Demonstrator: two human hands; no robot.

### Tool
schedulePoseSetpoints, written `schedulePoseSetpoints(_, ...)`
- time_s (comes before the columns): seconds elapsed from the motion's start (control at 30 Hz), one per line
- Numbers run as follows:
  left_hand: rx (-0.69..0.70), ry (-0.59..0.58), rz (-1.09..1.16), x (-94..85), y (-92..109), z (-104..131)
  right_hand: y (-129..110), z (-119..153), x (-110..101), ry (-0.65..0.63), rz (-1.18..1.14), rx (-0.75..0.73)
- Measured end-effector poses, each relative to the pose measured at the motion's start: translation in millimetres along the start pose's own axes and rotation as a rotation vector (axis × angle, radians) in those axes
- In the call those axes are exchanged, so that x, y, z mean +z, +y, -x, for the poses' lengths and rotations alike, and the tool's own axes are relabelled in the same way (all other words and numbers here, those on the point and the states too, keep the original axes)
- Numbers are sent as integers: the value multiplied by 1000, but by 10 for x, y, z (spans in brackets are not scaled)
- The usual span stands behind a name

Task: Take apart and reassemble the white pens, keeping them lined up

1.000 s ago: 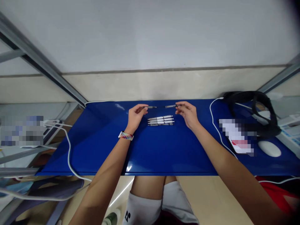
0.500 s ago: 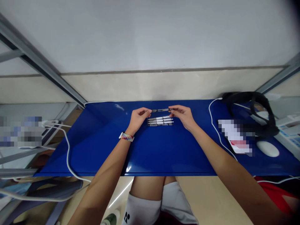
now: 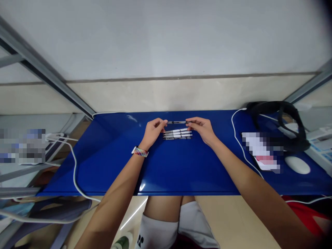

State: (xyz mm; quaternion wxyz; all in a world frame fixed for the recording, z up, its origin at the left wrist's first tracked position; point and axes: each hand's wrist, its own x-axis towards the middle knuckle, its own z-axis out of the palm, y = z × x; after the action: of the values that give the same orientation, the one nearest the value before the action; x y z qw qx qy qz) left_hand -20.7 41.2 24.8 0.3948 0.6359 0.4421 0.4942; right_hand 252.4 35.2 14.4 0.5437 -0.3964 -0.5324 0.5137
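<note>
Between my two hands a dark, partly clear pen point(image 3: 177, 122) is held level, one end in each hand. My left hand point(image 3: 153, 130) pinches its left end between thumb and fingers. The right end is pinched by my right hand point(image 3: 203, 127). Just on the near side of it, several pens point(image 3: 178, 132) lie side by side in a row on the blue desk point(image 3: 186, 166). Most of these have white barrels and grey grips; the nearest one looks darker. My fingers partly overlap the row's far corners.
A white cable point(image 3: 234, 133), a phone-like device point(image 3: 259, 152), a white mouse point(image 3: 297, 165) and a black headset-like strap point(image 3: 293, 121) lie on the right. Another white cable point(image 3: 75, 166) hangs past the desk's left edge. Metal posts point(image 3: 75, 98) stand at both sides.
The held pen seems to have turned slightly about its length, its dark clip area now showing nearer the middle. Both hands keep almost the same place and grip.
</note>
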Motion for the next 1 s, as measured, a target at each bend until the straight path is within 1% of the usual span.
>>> schedulePoseSetpoints(0.17, -7, -52, 157, 12, -29, -11, -6, -10, -3, 36, -98, 59)
schedulePoseSetpoints(0.37, 70, -26, 136, 10, -59, -21, -36, -1, 13, 51, -117, 65)
schedulePoseSetpoints(0.5, 0, -70, 167, 4, -83, -16, -38, -2, 25, 43, -116, 68)
schedulePoseSetpoints(0.53, 6, -70, 153, 0, -87, -17, -37, -3, 26, 39, -113, 63)
schedulePoseSetpoints(0.67, 149, -42, 20, -23, -62, -19, -38, -5, 18, 42, -124, 49)
schedulePoseSetpoints(0.7, 166, -45, -1, -28, -46, -17, -41, -5, 15, 44, -126, 47)
schedulePoseSetpoints(0.77, 141, -60, -18, -30, -14, -8, -47, -2, 14, 42, -119, 42)
schedulePoseSetpoints(0.9, 35, -82, -7, 7, 9, 12, -44, 2, 26, 33, -96, 40)
schedulePoseSetpoints(1.0, 16, -59, 41, 42, -9, 13, -31, 2, 37, 42, -101, 47)
